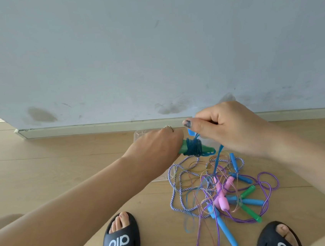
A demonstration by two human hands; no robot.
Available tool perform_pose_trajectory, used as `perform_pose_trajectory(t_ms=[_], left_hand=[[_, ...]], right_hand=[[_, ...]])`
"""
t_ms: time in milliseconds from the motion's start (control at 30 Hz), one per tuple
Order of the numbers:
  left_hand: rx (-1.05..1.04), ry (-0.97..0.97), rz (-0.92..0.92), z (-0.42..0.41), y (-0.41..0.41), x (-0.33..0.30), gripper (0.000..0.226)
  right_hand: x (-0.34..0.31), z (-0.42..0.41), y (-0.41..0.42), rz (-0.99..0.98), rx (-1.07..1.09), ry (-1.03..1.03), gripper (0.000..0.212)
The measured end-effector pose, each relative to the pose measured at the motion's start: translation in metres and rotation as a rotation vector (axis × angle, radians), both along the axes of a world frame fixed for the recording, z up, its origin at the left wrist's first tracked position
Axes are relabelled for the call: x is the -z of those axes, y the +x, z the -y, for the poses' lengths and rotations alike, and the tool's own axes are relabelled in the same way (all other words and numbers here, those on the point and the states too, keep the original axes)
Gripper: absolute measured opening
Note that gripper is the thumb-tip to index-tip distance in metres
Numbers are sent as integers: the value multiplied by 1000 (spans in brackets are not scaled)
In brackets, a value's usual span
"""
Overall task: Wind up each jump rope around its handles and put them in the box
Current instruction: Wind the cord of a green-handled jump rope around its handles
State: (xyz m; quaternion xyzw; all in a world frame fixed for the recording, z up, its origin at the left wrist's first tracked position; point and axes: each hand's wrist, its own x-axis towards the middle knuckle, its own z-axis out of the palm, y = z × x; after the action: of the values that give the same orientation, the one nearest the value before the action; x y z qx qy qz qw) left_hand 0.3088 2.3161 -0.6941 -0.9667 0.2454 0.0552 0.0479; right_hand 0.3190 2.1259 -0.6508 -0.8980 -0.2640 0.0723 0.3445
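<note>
Currently mid-wind on one rope, head view only. Left hand grips the green handles, fingers curled round the butt end, the tips sticking out to the right. Dark blue cord is already bunched in several turns around the middle of them. Right hand sits just above, fingers pinching the loose end of that cord, which trails down into the tangle. Clear box lies on the floor behind the left hand, mostly hidden; can't tell what's in it. Remaining ropes are a knotted heap on the floor in front of the box, near the right sandal: blue, pink, green handles, purple and striped cords crossing. Next move, my read: keep tension, wrap the tail, tuck it, then drop the bundle in the box. Snag risk where the tail runs through the heap.
</note>
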Motion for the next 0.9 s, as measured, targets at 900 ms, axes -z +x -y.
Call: perform_pose_trajectory(t_ms=[900], left_hand=[[-385, -488, -94, -28, 4, -16, 19]], right_hand=[[69, -46, -46, -399, 310, 247, 53]])
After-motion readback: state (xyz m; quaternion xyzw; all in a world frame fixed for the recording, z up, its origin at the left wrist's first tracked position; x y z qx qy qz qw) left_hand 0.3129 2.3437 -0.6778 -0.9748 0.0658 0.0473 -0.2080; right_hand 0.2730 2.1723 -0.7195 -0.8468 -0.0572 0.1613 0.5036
